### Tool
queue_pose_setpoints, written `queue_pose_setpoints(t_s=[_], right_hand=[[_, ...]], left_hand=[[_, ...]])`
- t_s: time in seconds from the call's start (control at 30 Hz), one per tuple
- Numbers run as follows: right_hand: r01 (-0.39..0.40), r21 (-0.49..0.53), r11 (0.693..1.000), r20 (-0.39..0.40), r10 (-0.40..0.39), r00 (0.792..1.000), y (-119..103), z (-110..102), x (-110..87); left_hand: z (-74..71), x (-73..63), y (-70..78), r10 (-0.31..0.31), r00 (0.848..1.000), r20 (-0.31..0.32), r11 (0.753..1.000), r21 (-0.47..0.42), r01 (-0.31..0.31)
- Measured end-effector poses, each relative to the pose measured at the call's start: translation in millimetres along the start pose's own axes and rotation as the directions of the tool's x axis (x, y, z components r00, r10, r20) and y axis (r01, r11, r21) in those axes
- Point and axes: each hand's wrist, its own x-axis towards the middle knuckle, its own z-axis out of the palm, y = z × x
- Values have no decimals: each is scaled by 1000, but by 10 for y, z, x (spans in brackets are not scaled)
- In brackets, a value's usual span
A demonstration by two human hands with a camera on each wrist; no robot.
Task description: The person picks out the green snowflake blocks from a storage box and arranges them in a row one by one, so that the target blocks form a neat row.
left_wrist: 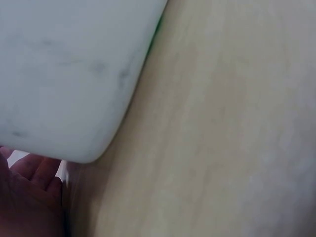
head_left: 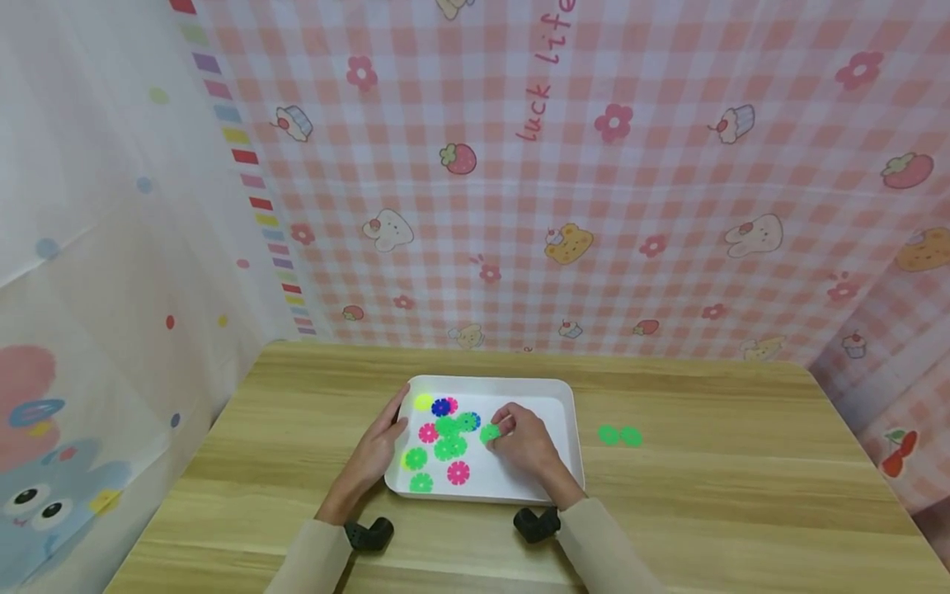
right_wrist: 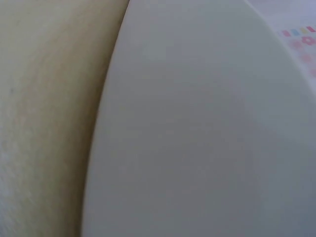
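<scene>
A white tray [head_left: 530,394] lies on the wooden table with several notched plastic discs in it. My left hand [head_left: 377,445] holds the tray's left side, thumb over the rim and fingers along the outside. In the left wrist view, part of that hand [left_wrist: 34,197] shows beside the tray's wall [left_wrist: 74,98]. Over the tray, my right hand [head_left: 527,441] pinches a green notched disc [head_left: 489,434] between thumb and fingers. Left of it are more green discs [head_left: 449,447], pink discs [head_left: 458,473], a dark blue disc [head_left: 441,407] and a yellow disc [head_left: 423,402].
Two green discs [head_left: 619,436] lie side by side on the table, right of the tray. Wooden tabletop [head_left: 727,470] extends around the tray. A pink checked cloth [head_left: 519,206] hangs behind the table's far edge, and a pale printed cloth [head_left: 111,247] hangs at the left.
</scene>
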Motion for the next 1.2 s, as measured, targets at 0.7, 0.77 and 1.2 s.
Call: queue_pose_setpoints(t_s=[0.7, 0.77, 1.2], right_hand=[[60, 63, 996, -89, -54, 995, -115, -427, -112], [53, 93, 994, -119, -41, 992, -101, -519, -126], [10, 198, 980, -221, 34, 975, 338, -1284, -302]], left_hand=[[0, 25, -72, 30, 1000, -5, 999, 12, -30], [2, 26, -77, 35, 999, -6, 999, 15, -35], [4, 28, -83, 34, 999, -9, 999, 12, -34]])
